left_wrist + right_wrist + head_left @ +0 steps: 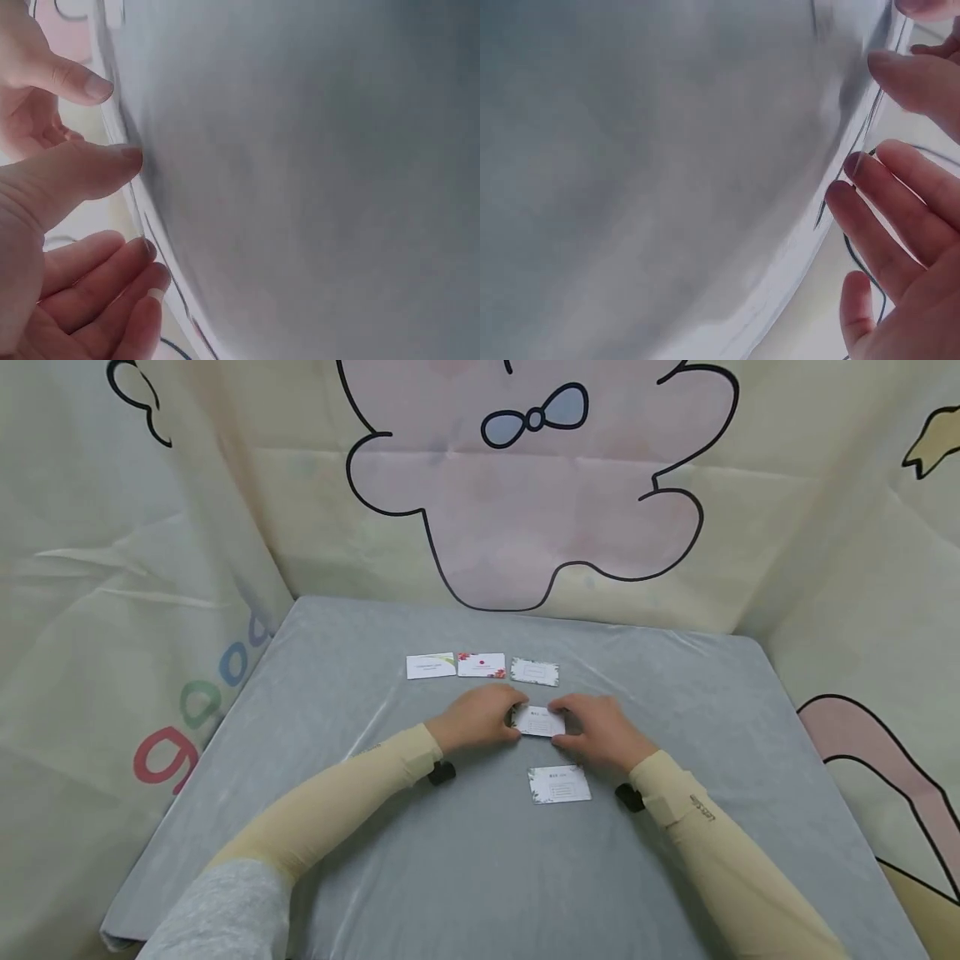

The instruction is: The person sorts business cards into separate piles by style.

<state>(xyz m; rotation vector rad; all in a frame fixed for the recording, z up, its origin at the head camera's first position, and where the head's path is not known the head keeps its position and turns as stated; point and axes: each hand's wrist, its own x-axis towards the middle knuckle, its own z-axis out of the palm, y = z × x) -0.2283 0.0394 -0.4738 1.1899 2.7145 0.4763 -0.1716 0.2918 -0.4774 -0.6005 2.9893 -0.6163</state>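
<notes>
A white business card (538, 722) with printed text lies level between the two hands, at or just above the table; whether there are others beneath it cannot be told. My left hand (480, 718) holds it by the left end, thumb on the near side and fingers on the far side. At the right end, my right hand (602, 728) grips it in the same way. In the left wrist view the left thumb (82, 176) stands apart from the fingers, and the right wrist view shows the right hand (907, 240) much alike. Nearer the person lies a similar leaf-patterned card (559, 784).
Farther back, a row holds a white card with a green corner (431, 666), a red-flowered card (482, 665) and a leaf-edged card (535, 672). They lie on a grey cloth-covered table (420, 877). Printed curtains (300, 527) hang behind and at both sides.
</notes>
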